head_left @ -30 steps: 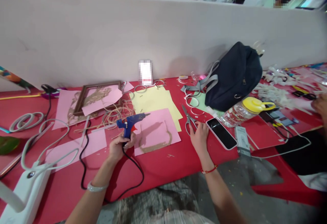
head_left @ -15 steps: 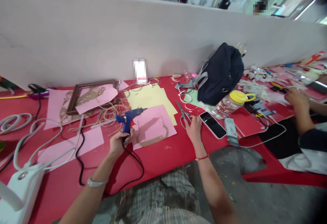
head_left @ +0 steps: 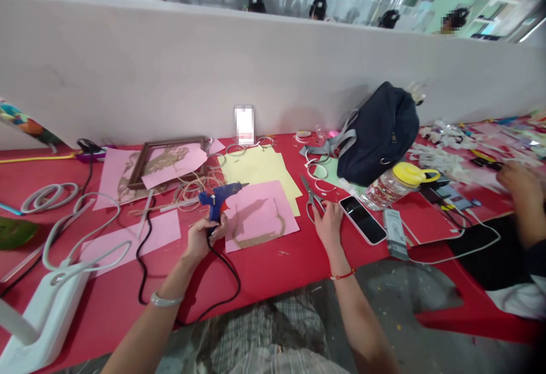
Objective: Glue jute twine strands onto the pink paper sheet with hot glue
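My left hand is closed round the handle of a blue hot glue gun. Its nozzle points right, above a pink paper sheet with a curved line of brown twine on it. My right hand lies on the table with its fingers curled over the handles of grey scissors, whose blades point away from me. A phone with a pink edge lies just right of that hand. Behind the glue gun are loose tan twine and yellow paper sheets.
A brown frame with pink paper stands left of the twine. A white power strip and cables occupy the left. On the right are a navy bag, a yellow-lidded jar and another person's hand. A wall closes the back.
The camera view has shifted, so everything sits slightly lower and further right. My left hand keeps the glue gun over the pink paper, and my right hand stays at the scissors.
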Demonstrator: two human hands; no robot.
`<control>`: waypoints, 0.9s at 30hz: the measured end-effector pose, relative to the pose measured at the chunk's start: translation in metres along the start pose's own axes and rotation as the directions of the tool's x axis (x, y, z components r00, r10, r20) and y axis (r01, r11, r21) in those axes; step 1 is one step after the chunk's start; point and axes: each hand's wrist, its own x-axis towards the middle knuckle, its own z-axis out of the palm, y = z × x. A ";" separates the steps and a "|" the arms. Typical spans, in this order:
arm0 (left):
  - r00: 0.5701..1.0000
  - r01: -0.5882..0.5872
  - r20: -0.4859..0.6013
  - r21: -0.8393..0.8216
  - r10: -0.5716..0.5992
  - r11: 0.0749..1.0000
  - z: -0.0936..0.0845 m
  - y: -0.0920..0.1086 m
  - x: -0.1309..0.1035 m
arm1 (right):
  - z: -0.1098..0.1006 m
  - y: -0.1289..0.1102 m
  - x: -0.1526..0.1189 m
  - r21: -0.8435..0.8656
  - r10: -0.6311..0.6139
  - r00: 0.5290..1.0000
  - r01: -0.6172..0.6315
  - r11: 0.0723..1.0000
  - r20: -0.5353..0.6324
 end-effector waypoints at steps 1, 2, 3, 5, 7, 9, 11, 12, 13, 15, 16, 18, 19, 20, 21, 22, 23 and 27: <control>1.000 0.002 -0.001 -0.004 -0.002 1.000 0.000 0.000 0.000 | 0.000 0.000 0.000 -0.001 0.001 1.000 -0.001 1.000 0.003; 1.000 0.004 -0.002 -0.007 -0.004 1.000 0.000 0.000 0.000 | -0.001 0.000 0.000 -0.002 0.002 1.000 -0.002 1.000 0.005; 1.000 0.006 -0.003 -0.009 -0.006 1.000 -0.001 -0.001 0.000 | -0.001 0.000 0.000 -0.002 0.001 1.000 -0.001 1.000 0.006; 1.000 0.007 -0.004 -0.012 -0.007 1.000 -0.001 -0.001 0.001 | -0.002 0.000 0.000 -0.001 0.000 1.000 0.000 1.000 0.006; 1.000 0.005 -0.006 -0.012 -0.005 1.000 -0.002 -0.002 0.001 | -0.002 0.000 0.000 0.002 -0.002 1.000 0.002 1.000 0.005; 1.000 0.001 -0.008 -0.010 -0.001 1.000 -0.002 -0.002 0.001 | -0.002 0.000 0.000 0.004 -0.002 1.000 0.002 1.000 0.004; 1.000 -0.001 -0.010 -0.009 0.001 1.000 -0.002 -0.002 0.001 | -0.002 0.000 0.000 0.004 -0.005 1.000 0.005 1.000 0.005; 1.000 0.000 -0.010 -0.008 0.000 1.000 -0.002 -0.002 0.001 | -0.002 0.000 0.000 0.003 -0.007 1.000 0.007 1.000 0.007; 1.000 0.002 -0.008 -0.008 -0.002 1.000 -0.002 -0.002 0.001 | -0.003 0.000 0.000 0.003 -0.009 1.000 0.009 1.000 0.009; 1.000 0.006 -0.005 -0.006 -0.006 1.000 -0.001 -0.001 0.001 | -0.003 0.000 0.000 0.002 -0.011 1.000 0.011 1.000 0.012; 1.000 0.007 -0.004 -0.005 -0.007 1.000 -0.001 -0.001 0.001 | -0.003 0.000 0.000 0.001 -0.009 1.000 0.009 1.000 0.012; 1.000 0.006 -0.004 -0.003 -0.006 1.000 0.000 0.000 0.001 | -0.003 0.000 0.000 0.000 -0.005 1.000 0.005 1.000 0.010; 1.000 0.005 -0.005 -0.002 -0.005 1.000 0.000 0.000 0.001 | -0.003 0.000 0.000 0.000 -0.002 1.000 0.002 1.000 0.009; 1.000 0.005 -0.005 -0.001 -0.005 1.000 0.000 0.000 0.001 | -0.002 0.000 0.000 0.001 0.000 1.000 0.000 1.000 0.008; 1.000 0.004 -0.005 -0.001 -0.004 1.000 0.000 0.000 0.001 | -0.002 0.000 0.000 0.002 0.002 1.000 -0.002 1.000 0.007; 1.000 0.003 -0.004 -0.001 -0.003 1.000 0.001 0.000 0.001 | -0.002 0.000 0.000 0.004 0.004 1.000 -0.004 1.000 0.006; 1.000 0.001 -0.004 -0.002 -0.001 1.000 0.001 0.000 0.001 | -0.002 0.000 0.000 0.005 0.005 1.000 -0.005 1.000 0.006; 1.000 -0.003 -0.004 -0.006 0.003 1.000 0.000 0.000 0.000 | -0.002 0.000 0.000 0.010 0.006 1.000 -0.006 1.000 0.006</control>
